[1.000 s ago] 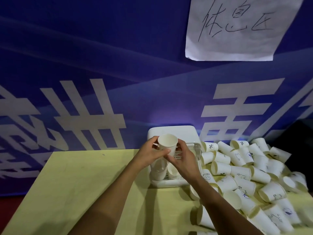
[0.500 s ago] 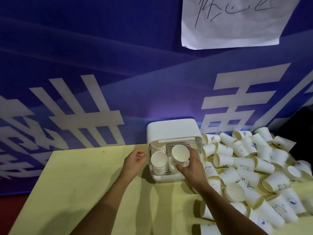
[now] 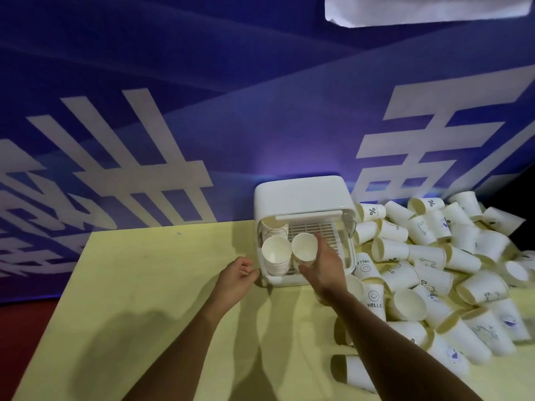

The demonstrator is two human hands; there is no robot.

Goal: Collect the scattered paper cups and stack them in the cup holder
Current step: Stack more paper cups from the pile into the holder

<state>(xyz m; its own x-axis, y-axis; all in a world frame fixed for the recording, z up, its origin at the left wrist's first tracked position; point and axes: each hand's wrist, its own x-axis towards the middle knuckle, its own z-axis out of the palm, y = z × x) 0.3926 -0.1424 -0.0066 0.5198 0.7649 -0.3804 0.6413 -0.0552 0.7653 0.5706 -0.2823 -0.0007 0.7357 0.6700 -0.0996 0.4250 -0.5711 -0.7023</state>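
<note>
Inside cup holder (image 3: 301,192), cup stacks (image 3: 276,254), right hand (image 3: 325,263) gripping paper cup (image 3: 304,247), left hand (image 3: 236,274) relaxed

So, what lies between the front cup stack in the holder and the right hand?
One paper cup, tilted, which the right hand holds beside the stack; head view shows it.

Left of the cup holder (image 3: 301,195) and in front of it the yellow table (image 3: 144,285) lies open, but for the left hand (image 3: 236,277) just beside its front left corner. A heap of paper cups (image 3: 428,256) crowds its right wall. A blue banner (image 3: 202,125) stands close behind it. In its front opening, cup stacks (image 3: 276,251) fill the left, and the right hand (image 3: 325,264), gripping a paper cup (image 3: 304,246), fills the middle.
</note>
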